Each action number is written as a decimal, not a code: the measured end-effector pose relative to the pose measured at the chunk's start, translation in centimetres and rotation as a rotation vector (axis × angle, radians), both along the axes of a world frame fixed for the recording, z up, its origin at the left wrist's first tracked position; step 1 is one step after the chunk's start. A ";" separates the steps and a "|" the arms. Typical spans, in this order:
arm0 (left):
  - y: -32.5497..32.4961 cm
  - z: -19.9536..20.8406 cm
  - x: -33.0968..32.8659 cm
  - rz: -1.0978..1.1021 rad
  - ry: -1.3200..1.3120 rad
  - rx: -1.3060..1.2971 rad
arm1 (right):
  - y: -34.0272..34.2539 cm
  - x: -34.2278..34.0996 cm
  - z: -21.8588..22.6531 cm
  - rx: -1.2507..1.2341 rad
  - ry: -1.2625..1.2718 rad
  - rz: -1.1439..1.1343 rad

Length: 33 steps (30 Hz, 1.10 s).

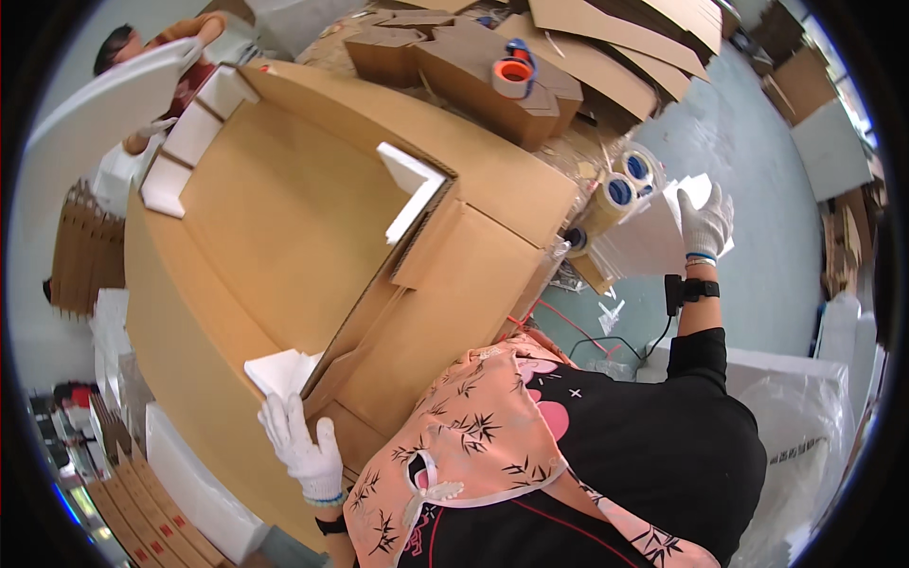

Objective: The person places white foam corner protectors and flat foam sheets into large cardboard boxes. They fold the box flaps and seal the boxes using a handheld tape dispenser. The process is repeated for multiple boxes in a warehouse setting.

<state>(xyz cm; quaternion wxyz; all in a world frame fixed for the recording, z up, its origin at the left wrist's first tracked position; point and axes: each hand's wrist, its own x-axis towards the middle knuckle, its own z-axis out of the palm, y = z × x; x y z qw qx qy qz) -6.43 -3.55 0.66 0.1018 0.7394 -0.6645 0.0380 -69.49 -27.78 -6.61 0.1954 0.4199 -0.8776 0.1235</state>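
A large open cardboard box (pixel 275 161) lies before me, with white foam pieces in its corners. My left hand (pixel 303 445), in a white knit glove, is at the near box corner beside a folded white foam piece (pixel 282 369). Its fingers are spread, thumb apart, holding nothing. Stretched out to the right, my gloved right hand (pixel 705 222) is on thin white sheets (pixel 649 239), its thumb and fingers closing around their upper part. The fingertips are partly hidden among the sheets. An L-shaped foam corner (pixel 412 185) sits at the right box corner.
Tape rolls (pixel 620 192) lie beside the sheets. A red and blue tape dispenser (pixel 514 74) rests on stacked cardboard (pixel 454 62). At far left a co-worker (pixel 180 66) handles a large white foam panel (pixel 104 104). Red and black cables (pixel 578 327) run across the floor.
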 end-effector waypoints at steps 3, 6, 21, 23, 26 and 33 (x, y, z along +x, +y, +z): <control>-0.3 -1.2 -0.1 0.000 -0.001 0.015 | 3.7 -1.8 1.1 0.140 -0.287 -0.215; -1.2 -0.3 0.1 -0.065 -0.023 0.042 | 5.1 -2.6 -0.5 0.076 -0.248 -0.159; 1.3 -1.5 1.8 -0.028 0.030 -0.066 | 8.2 2.5 3.5 0.497 -0.293 0.118; 1.7 -2.1 1.7 -0.015 0.054 -0.067 | 8.2 2.4 1.6 0.389 -0.214 0.170; 1.4 -2.0 2.1 0.011 0.082 -0.107 | 9.5 0.5 -2.4 0.236 -0.059 0.245; 1.4 -1.3 2.3 0.033 0.144 -0.165 | 10.7 2.0 -1.9 0.191 0.341 0.059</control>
